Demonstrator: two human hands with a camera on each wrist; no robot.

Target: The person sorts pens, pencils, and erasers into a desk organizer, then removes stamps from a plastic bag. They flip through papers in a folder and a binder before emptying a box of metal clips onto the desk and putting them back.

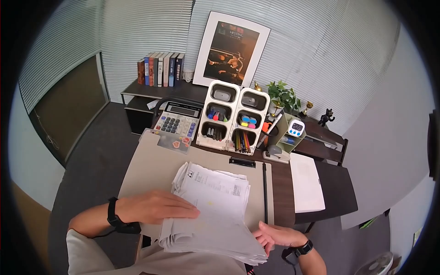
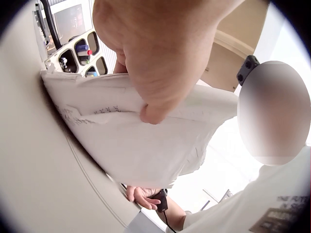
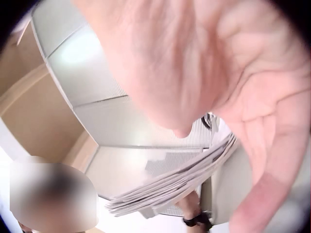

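Note:
A thick stack of white papers (image 1: pixel 211 215) is tilted up over the desk mat, its near corner hanging past the front edge. My left hand (image 1: pixel 156 206) grips its left side. The fingers lie straight across the top sheet, while the left wrist view shows the thumb (image 2: pixel 153 114) on the opposite face. By the stack's lower right corner is my right hand (image 1: pixel 279 236), palm turned up, fingers loosely bent and holding nothing. Layered, uneven sheet edges of the papers (image 3: pixel 175 189) show beside that palm in the right wrist view.
Beneath the papers lies a beige desk mat (image 1: pixel 142 174) with a black clip (image 1: pixel 242 162) and a black rod (image 1: pixel 265 192). A calculator (image 1: pixel 176 121), a white pen organizer (image 1: pixel 231 117) and a stapler (image 1: pixel 276 154) stand behind. A white sheet (image 1: pixel 307 183) is at right.

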